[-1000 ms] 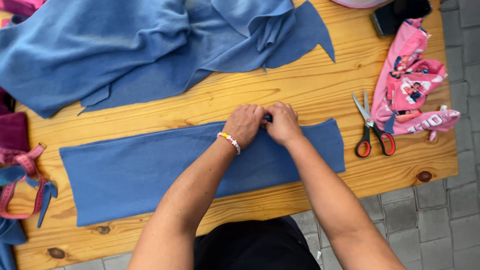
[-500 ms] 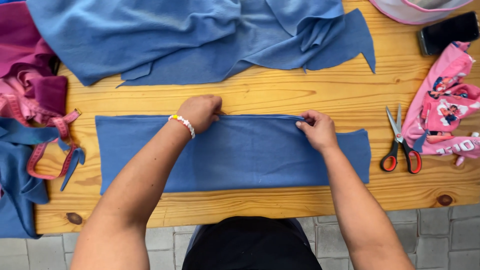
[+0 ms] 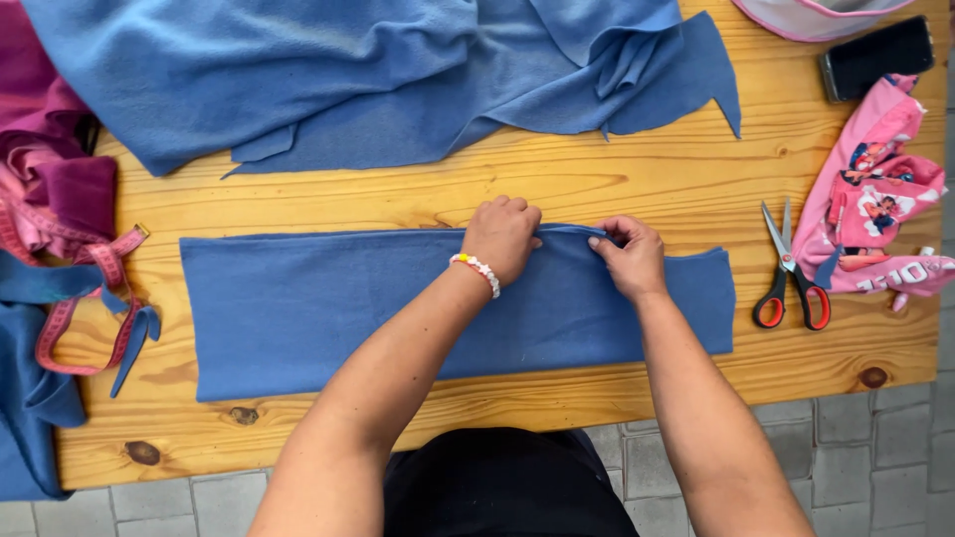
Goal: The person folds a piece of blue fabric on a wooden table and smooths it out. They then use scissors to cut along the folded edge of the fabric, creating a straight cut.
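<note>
Starting way out left of the fingers, there's a heap of magenta and pink fabric (image 3: 50,179) with a pink strap (image 3: 85,298) looping down over the wooden table (image 3: 557,179), plus some darker blue cloth (image 3: 30,398) hanging off the edge. Above the fingers, on the far side of the table, a big rumpled blue fleece piece (image 3: 348,80) takes up most of the top.

The main thing is the long blue fabric strip (image 3: 318,308) — it lies flat across the table, running from far left of the hands to just past the right one, its top edge right under the fingertips.

Left hand (image 3: 500,237), wearing a bead bracelet (image 3: 476,268) on the wrist, sits knuckles-up on that top edge with the fingers curled in and pressed close together; whether they're actually gripping the cloth I can't tell. Just beside it, the right hand (image 3: 627,257) is pinching the same edge — thumb and forefinger closed on a small raised fold of the strip.

Right of the fingers, clear of the strip's end, are scissors with red-and-black handles (image 3: 791,278), lying closed. Beyond those is a pink printed cloth (image 3: 875,199), and up by the far corner a dark phone (image 3: 875,58) next to a pink-trimmed item (image 3: 816,15).
</note>
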